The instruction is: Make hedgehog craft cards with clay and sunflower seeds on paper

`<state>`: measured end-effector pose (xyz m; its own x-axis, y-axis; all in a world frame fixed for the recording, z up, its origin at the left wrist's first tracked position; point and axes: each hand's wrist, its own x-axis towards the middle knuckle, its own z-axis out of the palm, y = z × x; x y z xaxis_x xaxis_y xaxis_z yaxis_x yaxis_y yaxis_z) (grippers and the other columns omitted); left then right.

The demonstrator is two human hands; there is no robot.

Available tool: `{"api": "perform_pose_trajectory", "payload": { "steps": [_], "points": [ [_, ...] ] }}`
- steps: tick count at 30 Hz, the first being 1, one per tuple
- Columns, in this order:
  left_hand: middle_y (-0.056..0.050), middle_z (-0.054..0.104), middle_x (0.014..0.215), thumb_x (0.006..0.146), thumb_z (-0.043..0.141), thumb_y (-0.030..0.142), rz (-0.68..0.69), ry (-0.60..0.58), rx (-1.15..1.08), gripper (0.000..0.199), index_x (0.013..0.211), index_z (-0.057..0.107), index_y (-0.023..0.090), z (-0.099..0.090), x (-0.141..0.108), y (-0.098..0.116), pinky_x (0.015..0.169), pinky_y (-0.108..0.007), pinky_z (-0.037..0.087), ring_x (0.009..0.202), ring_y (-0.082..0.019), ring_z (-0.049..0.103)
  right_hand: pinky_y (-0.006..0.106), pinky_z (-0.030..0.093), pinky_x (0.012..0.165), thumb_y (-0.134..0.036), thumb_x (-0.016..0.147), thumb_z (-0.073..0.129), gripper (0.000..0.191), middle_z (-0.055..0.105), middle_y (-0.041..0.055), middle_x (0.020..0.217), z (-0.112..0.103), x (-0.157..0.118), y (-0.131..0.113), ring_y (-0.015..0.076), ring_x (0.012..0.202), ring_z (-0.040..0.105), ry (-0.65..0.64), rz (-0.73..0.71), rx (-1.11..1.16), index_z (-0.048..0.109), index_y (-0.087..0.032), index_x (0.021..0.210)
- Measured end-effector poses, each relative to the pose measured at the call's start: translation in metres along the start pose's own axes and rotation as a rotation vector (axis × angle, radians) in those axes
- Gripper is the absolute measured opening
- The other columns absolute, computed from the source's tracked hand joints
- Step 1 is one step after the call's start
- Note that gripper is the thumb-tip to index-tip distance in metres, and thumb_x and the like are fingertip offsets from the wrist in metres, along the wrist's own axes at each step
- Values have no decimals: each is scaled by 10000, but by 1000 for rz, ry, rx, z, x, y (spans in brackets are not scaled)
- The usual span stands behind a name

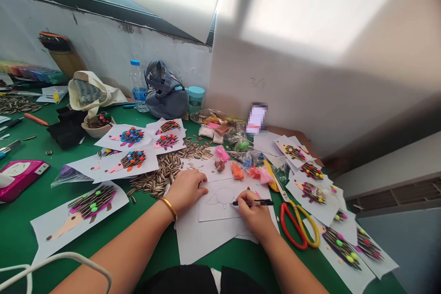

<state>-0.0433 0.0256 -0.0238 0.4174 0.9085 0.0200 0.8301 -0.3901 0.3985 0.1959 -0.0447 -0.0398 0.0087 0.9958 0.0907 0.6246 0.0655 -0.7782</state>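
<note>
Head cam: green table (161, 257) seen from above, w/ a person's two bare hands over a small white sheet (206, 215). R hand (254, 213) grips a black pen (263, 202), thumb & fingers closed round it near the tip. Pen's long axis runs L–R, nearly level across the R part of the sheet; tip points L, right by the lower R side of a thin outline drawing (220, 196). Can't tell if the tip touches the paper. Drawing = rounded body, pointed end to the L, short leg-like mark below. It lies btwn the hands, L of the R hand & R of the L hand (189, 188); thanks to the pen, R hand's side is nearer. L hand holds nothing: palm down, fingers loosely bent, thumb by the sheet's upper L edge. Small sheet's long side runs L–R; bigger white paper (196, 243) underneath.

Just R of the R hand: scissors (288, 199), red & yellow handles toward the person, blades pointing away. Beyond the sheet: small bags of coloured clay (237, 171). Past the L hand, a heap of striped seeds (161, 172). Hedgehog cards w/ seed spines on both sides, e.g. a long-nosed one (82, 211) far L & a stack (312, 193) far R.
</note>
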Motion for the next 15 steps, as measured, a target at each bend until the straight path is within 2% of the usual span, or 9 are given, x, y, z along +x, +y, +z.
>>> {"api": "perform_pose_trajectory", "payload": {
  "steps": [5, 15],
  "points": [
    [-22, 692, 918, 805, 697, 368, 0, 0, 1, 194, 959, 693, 250, 0, -1, 0, 809, -359, 390, 943, -241, 623, 318, 414, 830, -307, 867, 459, 203, 637, -4, 720, 1, 0, 0, 182, 741, 587, -17, 2, 11, 552, -222, 708],
    [-20, 692, 912, 796, 707, 367, -2, -1, 4, 198, 956, 697, 250, -1, -1, 0, 805, -359, 389, 936, -241, 624, 277, 424, 647, -299, 837, 464, 184, 630, 9, 708, 2, 1, 2, 192, 721, 585, -29, 26, 14, 553, -222, 696]
  ]
}}
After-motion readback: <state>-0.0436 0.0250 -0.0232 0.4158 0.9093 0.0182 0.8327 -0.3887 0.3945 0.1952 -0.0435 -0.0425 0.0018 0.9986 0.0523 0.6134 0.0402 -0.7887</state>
